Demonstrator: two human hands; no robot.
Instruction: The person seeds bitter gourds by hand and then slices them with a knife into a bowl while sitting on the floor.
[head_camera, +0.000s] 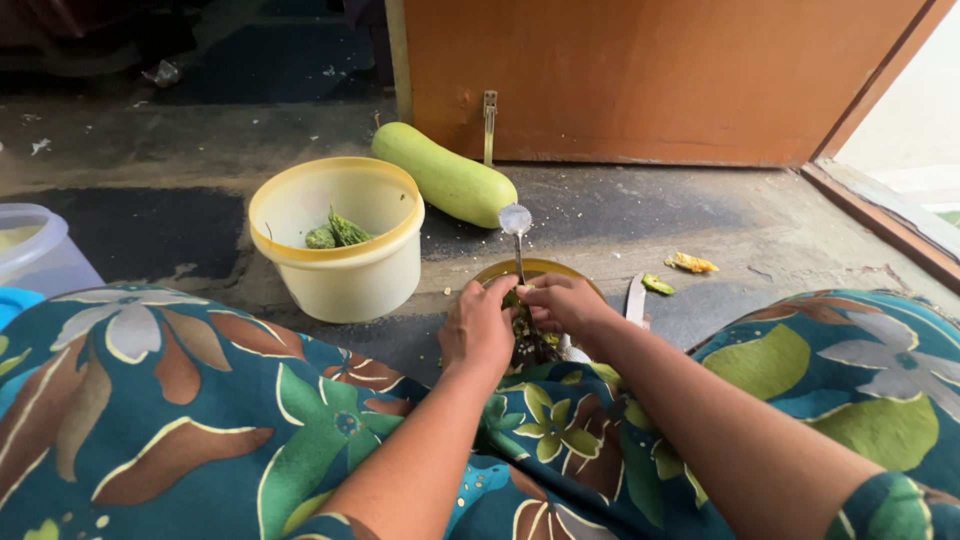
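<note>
Spoon (516, 228) pinched in right hand (562, 303); left hand (478, 328) grips green vegetable (521, 322) just beside.

No packages, labels, signs or screens show in this view.
</note>
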